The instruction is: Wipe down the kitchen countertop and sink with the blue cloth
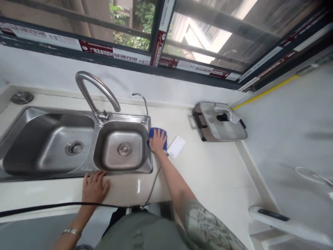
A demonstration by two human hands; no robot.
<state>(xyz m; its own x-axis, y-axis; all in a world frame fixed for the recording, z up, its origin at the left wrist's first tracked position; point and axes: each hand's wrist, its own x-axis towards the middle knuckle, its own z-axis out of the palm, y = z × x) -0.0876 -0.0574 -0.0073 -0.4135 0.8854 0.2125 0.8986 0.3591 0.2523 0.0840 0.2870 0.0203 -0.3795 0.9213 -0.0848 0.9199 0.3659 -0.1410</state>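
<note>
My right hand (157, 141) presses flat on a blue cloth (159, 132) lying on the cream counter just right of the sink's right edge. Fingers spread over the cloth, arm stretched forward. My left hand (94, 185) rests palm down on the counter's front strip (125, 189), just below the sink rim, fingers apart and holding nothing. A bracelet sits on that wrist. The double steel sink (78, 146) lies between the two hands, with a tall curved tap (95, 90) and a small thin tap (142, 102) behind it.
A white flat box (176, 146) lies right beside the cloth, a thin cable (153, 180) running from it over the counter's front edge. A square electric pan with a glass lid (221, 121) stands at the back right. A window runs along the back.
</note>
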